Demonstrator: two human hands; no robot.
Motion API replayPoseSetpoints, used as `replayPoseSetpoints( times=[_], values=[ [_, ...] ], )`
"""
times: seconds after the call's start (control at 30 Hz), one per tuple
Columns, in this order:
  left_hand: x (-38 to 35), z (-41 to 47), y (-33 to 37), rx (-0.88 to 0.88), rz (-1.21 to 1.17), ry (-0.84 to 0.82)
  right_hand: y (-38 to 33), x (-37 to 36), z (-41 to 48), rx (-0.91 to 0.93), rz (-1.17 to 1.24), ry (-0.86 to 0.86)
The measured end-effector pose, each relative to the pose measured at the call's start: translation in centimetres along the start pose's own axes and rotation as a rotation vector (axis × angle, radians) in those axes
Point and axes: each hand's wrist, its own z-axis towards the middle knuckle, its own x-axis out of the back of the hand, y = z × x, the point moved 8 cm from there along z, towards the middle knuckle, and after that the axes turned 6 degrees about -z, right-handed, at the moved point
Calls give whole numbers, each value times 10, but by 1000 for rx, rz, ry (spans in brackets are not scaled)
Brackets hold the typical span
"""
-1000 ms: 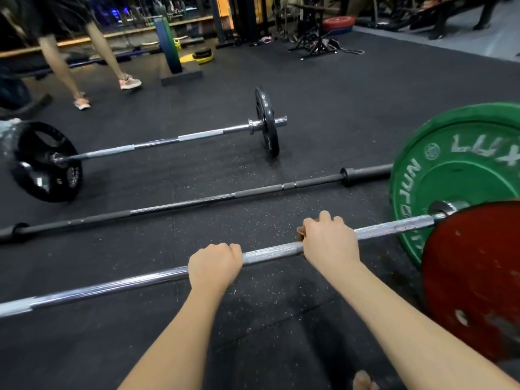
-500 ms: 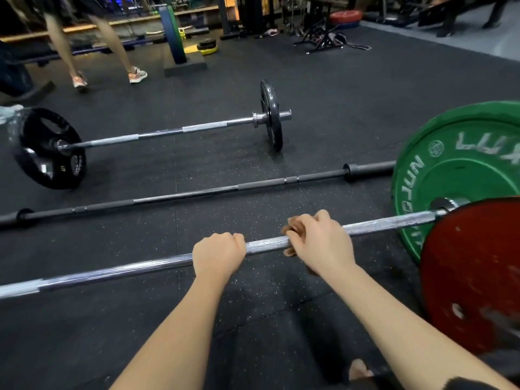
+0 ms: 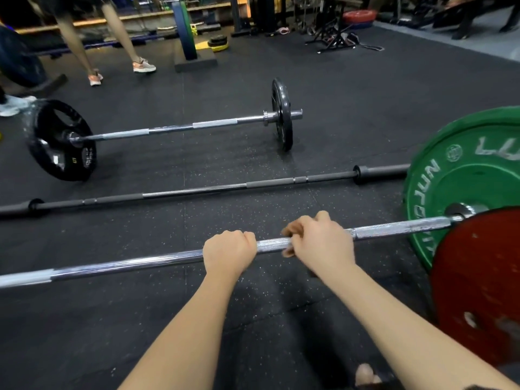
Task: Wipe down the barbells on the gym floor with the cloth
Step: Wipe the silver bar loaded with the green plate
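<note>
right grip (image 3: 320,243) clamps cloth (image 3: 292,230) round bar (image 3: 126,263); left grip (image 3: 229,250) clamps bare bar just left; bar axis runs left-right.

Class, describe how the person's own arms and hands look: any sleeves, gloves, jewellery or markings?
Both the left hand and right hand are bare: no gloves, rings or watch show. The left forearm and right forearm carry no sleeves or markings as far up as the frame shows.

A person's legs (image 3: 76,43) in orange shoes (image 3: 143,65) stand at the far left. Right of them a plate (image 3: 184,26) stands upright on a dark block (image 3: 195,61) — a yellow disc (image 3: 203,46) lies just beside it, red plates (image 3: 358,16) farther right.
</note>
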Motion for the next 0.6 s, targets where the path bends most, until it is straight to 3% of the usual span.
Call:
replayPoseSetpoints(
  times=[0.13, 0.3, 0.37, 0.6],
  values=[
    [2, 1, 0, -10, -59, 26, -26, 2, -5, 131, 58, -59],
    [3, 2, -7, 66, -152, 60, 47, 13, 17, -184, 36, -82],
    [0, 3, -8, 89, -158, 47, 51, 13, 18, -213, -9, -71],
    [0, 4, -9, 128, -178, 59, -21, -3, 0, 110, 132, -79]
  ],
)
